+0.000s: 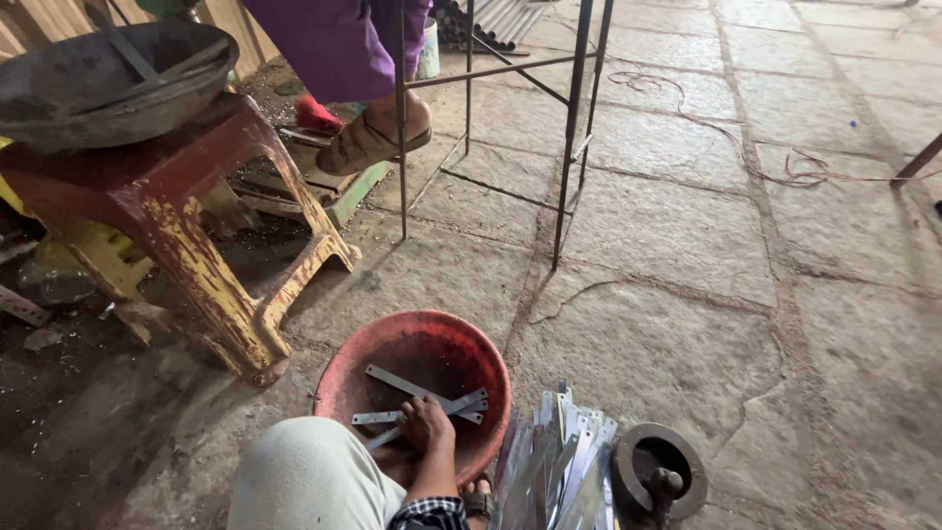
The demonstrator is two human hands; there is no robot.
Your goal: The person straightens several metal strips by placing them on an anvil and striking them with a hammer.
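A few flat metal strips (424, 395) lie crossed in the bottom of a red bowl (343, 373) that sits on the stone floor (687, 324) just in front of the person's knee (304, 476). One hand (428, 424) reaches down into the bowl with its fingers curled onto the strips, touching or gripping the near ends; which hand it is cannot be told for sure, though the checked cuff (432, 513) and forearm come up from the middle of the lower edge, so it reads as the right. The other hand is out of view. Just right of the bowl a bundle of shiny metal strips (564, 451) stands fanned out, and beside that lies a dark heavy metal ring (655, 461). To the left stands a worn red and yellow plastic stool (196, 226) carrying a dark metal pan (98, 79). Behind the bowl rises a thin metal frame (569, 128), with another person's sandalled foot (371, 137) and purple garment (339, 39) beyond it
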